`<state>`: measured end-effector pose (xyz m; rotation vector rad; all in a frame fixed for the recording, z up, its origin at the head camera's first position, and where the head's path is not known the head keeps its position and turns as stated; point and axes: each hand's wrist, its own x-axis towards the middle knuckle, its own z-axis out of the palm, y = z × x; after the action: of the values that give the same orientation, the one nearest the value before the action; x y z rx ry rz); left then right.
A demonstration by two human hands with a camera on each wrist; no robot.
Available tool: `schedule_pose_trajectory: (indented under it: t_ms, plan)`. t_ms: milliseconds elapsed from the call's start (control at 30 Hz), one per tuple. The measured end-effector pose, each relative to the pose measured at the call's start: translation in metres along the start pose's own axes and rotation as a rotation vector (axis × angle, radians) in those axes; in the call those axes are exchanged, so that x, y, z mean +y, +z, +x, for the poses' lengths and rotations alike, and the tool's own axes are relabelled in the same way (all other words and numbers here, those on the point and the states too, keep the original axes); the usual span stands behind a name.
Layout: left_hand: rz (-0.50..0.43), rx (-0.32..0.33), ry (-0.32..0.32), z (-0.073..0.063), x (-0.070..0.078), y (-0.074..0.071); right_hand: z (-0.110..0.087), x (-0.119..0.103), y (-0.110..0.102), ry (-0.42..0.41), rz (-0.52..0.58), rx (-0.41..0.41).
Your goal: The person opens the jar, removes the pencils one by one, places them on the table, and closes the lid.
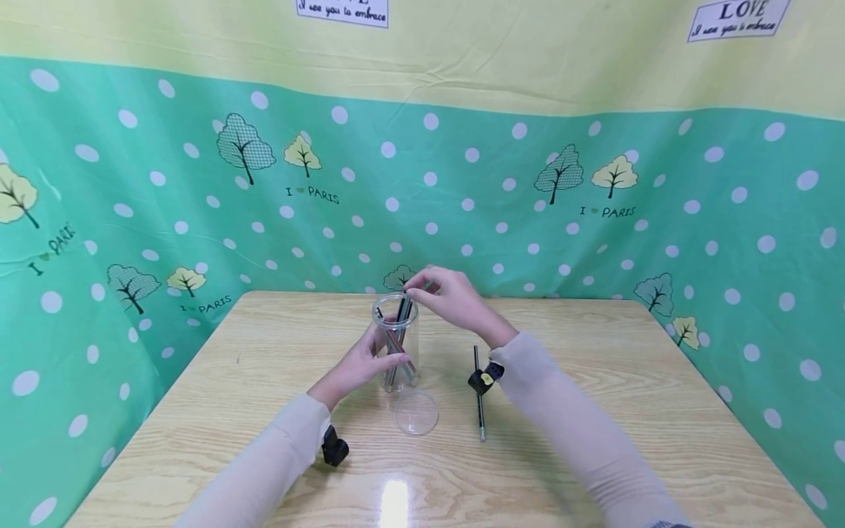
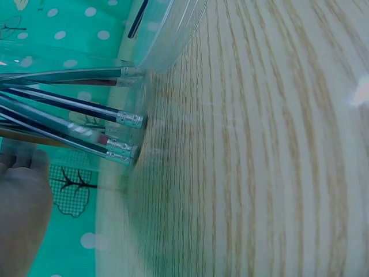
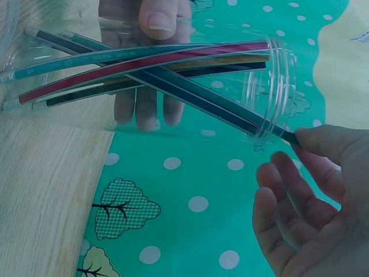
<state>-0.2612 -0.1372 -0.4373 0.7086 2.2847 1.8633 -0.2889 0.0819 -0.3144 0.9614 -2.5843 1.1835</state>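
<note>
Head cam: your left fingers point(image 1: 394, 360) are gripping the clear jar point(image 1: 414, 343), left of the loose pencil point(image 1: 480, 416). Left wrist: pencils point(image 2: 86, 107) are leaning eraser-down inside. Right wrist: your right fingers point(image 3: 323, 141) are pinching one pencil's end point(image 3: 283, 133) at the rim point(image 3: 286, 81), so I'd be guiding it straight, jar steady.

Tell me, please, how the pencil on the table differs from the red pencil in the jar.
The loose pencil looks nearly black, while the red pencil has a red body. The loose pencil lies flat on the table; the red pencil leans inside the clear jar. Both are long and slim.
</note>
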Motion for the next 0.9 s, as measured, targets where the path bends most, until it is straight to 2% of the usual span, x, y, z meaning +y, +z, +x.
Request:
schedule_pose_trajectory:
  t_ms: [200, 733, 900]
  plan:
    - [0.004, -0.003, 0.031, 0.002, -0.001, -0.001, -0.002, -0.004, -0.007, 0.006, 0.045, 0.029]
    - [0.015, 0.014, -0.008, 0.000, 0.003, 0.000, -0.004, -0.016, -0.029, -0.063, 0.130, 0.194]
    - [0.027, 0.023, -0.014, 0.000, 0.002, 0.000, -0.005, -0.019, -0.034, -0.061, 0.167, 0.227]
